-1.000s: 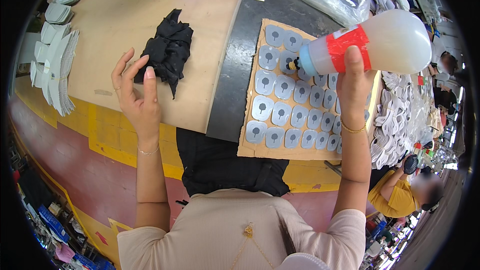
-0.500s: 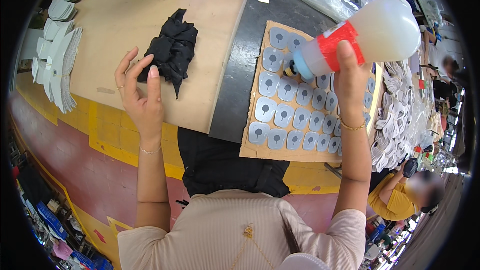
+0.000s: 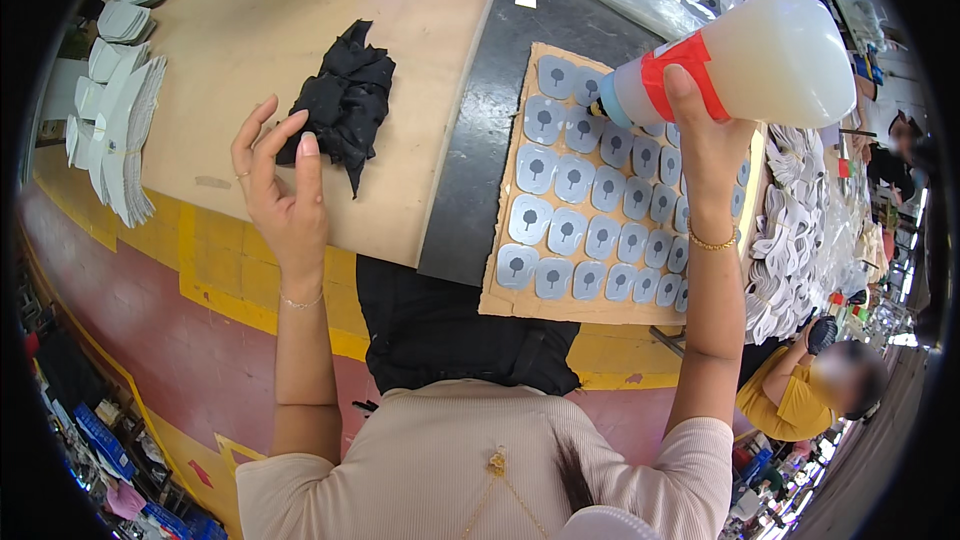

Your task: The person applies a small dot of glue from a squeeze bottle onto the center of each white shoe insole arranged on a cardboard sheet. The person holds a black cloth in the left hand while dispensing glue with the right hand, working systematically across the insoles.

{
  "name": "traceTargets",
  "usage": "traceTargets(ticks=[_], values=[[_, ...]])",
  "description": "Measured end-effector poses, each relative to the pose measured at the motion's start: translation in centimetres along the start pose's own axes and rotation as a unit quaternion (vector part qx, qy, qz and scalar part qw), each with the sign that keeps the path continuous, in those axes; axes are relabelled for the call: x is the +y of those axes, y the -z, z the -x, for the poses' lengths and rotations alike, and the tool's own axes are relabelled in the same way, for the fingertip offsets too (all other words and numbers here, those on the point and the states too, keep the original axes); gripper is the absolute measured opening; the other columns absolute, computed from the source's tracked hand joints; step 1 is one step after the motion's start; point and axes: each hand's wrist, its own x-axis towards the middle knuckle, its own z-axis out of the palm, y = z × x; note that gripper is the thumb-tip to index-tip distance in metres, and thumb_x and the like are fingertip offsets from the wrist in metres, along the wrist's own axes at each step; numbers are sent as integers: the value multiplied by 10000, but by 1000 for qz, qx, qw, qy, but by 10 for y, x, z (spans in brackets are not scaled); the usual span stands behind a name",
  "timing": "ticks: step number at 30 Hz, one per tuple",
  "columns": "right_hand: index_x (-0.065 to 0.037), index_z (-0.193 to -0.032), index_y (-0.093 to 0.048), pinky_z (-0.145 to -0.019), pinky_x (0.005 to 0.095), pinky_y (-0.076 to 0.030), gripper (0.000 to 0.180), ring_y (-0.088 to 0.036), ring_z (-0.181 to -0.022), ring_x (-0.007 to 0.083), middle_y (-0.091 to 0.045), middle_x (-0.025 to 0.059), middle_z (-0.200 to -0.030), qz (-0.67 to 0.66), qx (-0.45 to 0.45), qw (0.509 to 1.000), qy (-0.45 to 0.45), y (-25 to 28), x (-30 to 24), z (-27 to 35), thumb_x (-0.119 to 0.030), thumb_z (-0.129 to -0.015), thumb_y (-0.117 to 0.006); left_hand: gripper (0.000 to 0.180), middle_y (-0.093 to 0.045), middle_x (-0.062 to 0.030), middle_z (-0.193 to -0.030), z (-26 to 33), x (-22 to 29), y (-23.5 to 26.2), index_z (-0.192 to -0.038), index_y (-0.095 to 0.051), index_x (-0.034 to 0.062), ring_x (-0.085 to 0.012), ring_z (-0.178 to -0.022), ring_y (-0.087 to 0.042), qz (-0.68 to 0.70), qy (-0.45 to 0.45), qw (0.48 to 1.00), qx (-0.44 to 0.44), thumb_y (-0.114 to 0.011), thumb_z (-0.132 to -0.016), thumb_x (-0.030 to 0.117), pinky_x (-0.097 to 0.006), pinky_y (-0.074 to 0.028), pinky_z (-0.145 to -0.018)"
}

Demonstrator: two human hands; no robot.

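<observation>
So the right hand (image 3: 705,135) is wrapped tight around a big milky plastic bottle (image 3: 745,65) with a red band, tipped over so its blue nozzle (image 3: 610,100) sits just above the grey cut pieces (image 3: 575,180) laid in rows on a cardboard sheet (image 3: 520,305). The left hand (image 3: 280,190) hovers open above the wooden table (image 3: 250,40), fingers spread, holding nothing, just beside a crumpled black cloth (image 3: 345,100). Stacks of white pieces (image 3: 115,120) sit at the far left.
</observation>
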Motion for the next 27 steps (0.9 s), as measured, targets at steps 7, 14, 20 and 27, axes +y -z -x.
traceTargets(ticks=[7, 14, 20, 27], values=[[-23, -1089, -588, -791, 282, -519, 455, -624, -898, 148, -636, 51, -1006, -178, 45, 983, 10, -2, 16, 1, -339, -814, -768, 193, -519, -122, -1284, 0, -1, -1, -1078, -656, 47, -259, -1220, -465, 12, 2, 1000, 3, -613, -892, 82, -373, -362, -1023], [-17, -1133, -556, -824, 274, -489, 465, -590, -912, 132, -614, 49, -1044, -171, 62, 983, 1, 17, 18, -9, -341, -849, -728, 196, -517, -121, -1285, 0, 0, -1, -1083, -652, 46, -258, -1219, -466, 15, 7, 1000, 3, -612, -894, 79, -369, -362, -1020], [-6, -1057, -599, -782, 297, -515, 497, -621, -888, 159, -636, 83, -981, -131, 13, 991, -31, 5, 10, -3, -380, -784, -781, 191, -516, -116, -1282, -1, 0, -2, -1080, -650, 41, -251, -1213, -468, 9, 6, 1000, 2, -609, -896, 75, -366, -365, -1014], [-7, -1019, -615, -735, 299, -542, 458, -644, -845, 169, -650, 78, -927, -39, -31, 998, -25, 0, -4, 0, -312, -746, -822, 192, -520, -116, -1280, 0, -1, -1, -1081, -650, 41, -248, -1205, -473, 10, 7, 1000, 6, -607, -897, 76, -365, -365, -1012]])
